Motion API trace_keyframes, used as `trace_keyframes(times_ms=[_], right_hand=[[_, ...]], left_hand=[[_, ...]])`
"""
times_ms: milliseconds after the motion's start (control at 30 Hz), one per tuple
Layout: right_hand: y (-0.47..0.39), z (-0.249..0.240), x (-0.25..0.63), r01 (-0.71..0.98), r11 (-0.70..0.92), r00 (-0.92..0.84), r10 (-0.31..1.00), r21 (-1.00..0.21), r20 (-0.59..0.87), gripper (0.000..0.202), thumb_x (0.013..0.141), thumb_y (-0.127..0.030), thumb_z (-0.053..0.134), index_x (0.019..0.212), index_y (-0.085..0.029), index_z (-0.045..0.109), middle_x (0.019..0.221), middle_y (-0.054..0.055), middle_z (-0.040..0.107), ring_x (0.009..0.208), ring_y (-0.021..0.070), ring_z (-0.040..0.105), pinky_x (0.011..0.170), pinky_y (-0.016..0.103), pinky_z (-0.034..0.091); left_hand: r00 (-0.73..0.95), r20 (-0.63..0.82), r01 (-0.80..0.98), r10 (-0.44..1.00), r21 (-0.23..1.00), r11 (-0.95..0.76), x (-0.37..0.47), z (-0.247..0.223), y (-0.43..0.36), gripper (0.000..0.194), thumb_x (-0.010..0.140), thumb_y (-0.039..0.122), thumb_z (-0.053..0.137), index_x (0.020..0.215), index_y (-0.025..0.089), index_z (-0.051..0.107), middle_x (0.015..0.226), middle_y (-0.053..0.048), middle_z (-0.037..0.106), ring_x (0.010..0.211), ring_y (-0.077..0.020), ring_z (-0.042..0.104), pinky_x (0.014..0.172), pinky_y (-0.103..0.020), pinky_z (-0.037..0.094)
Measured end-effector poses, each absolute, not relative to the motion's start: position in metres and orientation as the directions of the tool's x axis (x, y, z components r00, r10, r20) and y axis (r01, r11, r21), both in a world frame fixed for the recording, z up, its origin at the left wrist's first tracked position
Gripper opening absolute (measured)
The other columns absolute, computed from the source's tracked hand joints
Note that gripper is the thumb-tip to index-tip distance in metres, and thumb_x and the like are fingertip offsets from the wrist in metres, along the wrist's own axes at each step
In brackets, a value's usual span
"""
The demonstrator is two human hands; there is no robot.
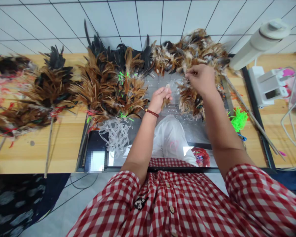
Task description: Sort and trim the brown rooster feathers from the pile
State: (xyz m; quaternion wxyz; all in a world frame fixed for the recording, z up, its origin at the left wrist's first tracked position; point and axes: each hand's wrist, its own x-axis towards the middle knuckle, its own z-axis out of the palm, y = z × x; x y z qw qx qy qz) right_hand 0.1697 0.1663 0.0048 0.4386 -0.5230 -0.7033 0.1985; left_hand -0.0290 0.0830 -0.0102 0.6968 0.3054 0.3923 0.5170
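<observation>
My left hand point(161, 98), with a dark red bead bracelet on its wrist, is closed in a pinch over the middle of the glass-topped table. A small bunch of feathers point(165, 102) shows below its fingers, with a pale tip at the thumb. To its right, my right hand point(202, 79) has thumb and fingers pressed together at the edge of the loose brown feather pile point(199, 46). A pale feather point(184, 66) shows at its fingertips. More brown feathers point(191, 100) lie beneath that hand.
Feather bundles point(98, 82) with green ties lie left of my hands, near clear plastic strips point(115, 133). Another bundle on a stick point(49, 141) lies farther left. Green ties point(239, 119), a thin stick point(253, 115), a white bottle point(260, 42) and a charger point(261, 87) are at right.
</observation>
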Motion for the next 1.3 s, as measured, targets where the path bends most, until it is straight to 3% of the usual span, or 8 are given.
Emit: trace_keyframes(times_ms=[233,300,367,467,633,967,1167,1300], right_hand=[[0.203,-0.033,0.156,0.768,0.348,-0.180,0.923,-0.537,0.340,0.053,0.070,-0.029,0.092,0.051,-0.021,0.043,0.060,0.007,0.062,0.102,0.0324,0.070,0.102,0.055,0.050],[0.195,-0.031,0.149,0.768,0.361,-0.193,0.918,-0.529,0.347,0.050,0.069,-0.025,0.091,0.052,-0.022,0.044,0.061,0.007,0.062,0.101,0.0320,0.070,0.103,0.055,0.049],[0.179,-0.022,0.143,0.695,0.383,-0.183,0.913,-0.608,0.365,0.038,0.073,-0.028,0.087,0.058,-0.021,0.053,0.064,0.006,0.064,0.093,0.0283,0.070,0.097,0.051,0.053],[0.147,-0.007,0.129,0.416,0.348,-0.167,0.938,-0.840,0.305,0.025,0.084,-0.041,0.078,0.073,-0.023,0.064,0.066,0.001,0.065,0.073,0.0200,0.066,0.075,0.040,0.058],[0.113,-0.011,0.103,0.116,0.217,-0.106,0.973,-0.969,0.205,0.040,0.078,-0.059,0.081,0.081,-0.025,0.061,0.070,-0.001,0.064,0.070,0.0172,0.066,0.064,0.032,0.055],[0.112,-0.028,0.091,0.000,0.076,-0.028,0.997,-0.997,0.076,0.056,0.070,-0.058,0.091,0.083,-0.027,0.046,0.068,-0.004,0.065,0.065,0.0156,0.066,0.061,0.030,0.057],[0.111,-0.016,0.111,0.087,0.045,-0.266,0.964,-0.995,0.020,0.053,0.060,-0.054,0.098,0.081,-0.024,0.060,0.062,-0.002,0.064,0.059,0.0165,0.062,0.055,0.032,0.055],[0.112,-0.001,0.125,0.111,0.197,-0.166,0.970,-0.974,0.177,0.054,0.064,-0.069,0.091,0.083,-0.023,0.071,0.074,0.001,0.070,0.074,0.0174,0.069,0.067,0.032,0.059]], left_hand=[[0.077,-0.286,-0.559,0.955,0.781,0.279,-0.032,-0.014,0.089,0.033,0.095,0.044,0.071,0.076,0.020,0.057,0.054,0.009,0.044,0.053,-0.0055,0.058,0.069,-0.021,0.055],[0.068,-0.288,-0.571,0.955,0.774,0.274,-0.031,-0.015,0.090,0.034,0.096,0.043,0.071,0.075,0.020,0.057,0.055,0.009,0.044,0.053,-0.0054,0.058,0.069,-0.021,0.055],[0.047,-0.287,-0.580,0.957,0.772,0.260,-0.030,-0.016,0.090,0.034,0.097,0.044,0.070,0.076,0.020,0.058,0.055,0.009,0.045,0.054,-0.0058,0.058,0.070,-0.022,0.055],[-0.009,-0.289,-0.592,0.957,0.773,0.228,-0.028,-0.020,0.092,0.032,0.096,0.046,0.070,0.078,0.021,0.061,0.058,0.007,0.050,0.061,-0.0081,0.063,0.075,-0.024,0.056],[-0.093,-0.285,-0.590,0.954,0.787,0.177,-0.024,-0.029,0.097,0.027,0.093,0.044,0.074,0.082,0.020,0.067,0.071,0.002,0.067,0.084,-0.0138,0.073,0.085,-0.027,0.056],[-0.010,-0.213,-0.605,0.977,0.779,0.163,-0.025,-0.030,0.095,0.016,0.093,0.033,0.075,0.086,0.019,0.072,0.085,0.000,0.075,0.094,-0.0142,0.074,0.090,-0.026,0.057],[0.002,-0.217,-0.656,0.976,0.736,0.166,-0.032,-0.024,0.094,0.027,0.098,0.041,0.067,0.082,0.020,0.064,0.084,0.000,0.069,0.097,-0.0154,0.074,0.091,-0.030,0.058],[0.072,-0.210,-0.632,0.975,0.747,0.207,-0.034,-0.020,0.090,0.027,0.099,0.043,0.066,0.084,0.021,0.064,0.066,0.003,0.056,0.080,-0.0123,0.071,0.092,-0.031,0.059]])
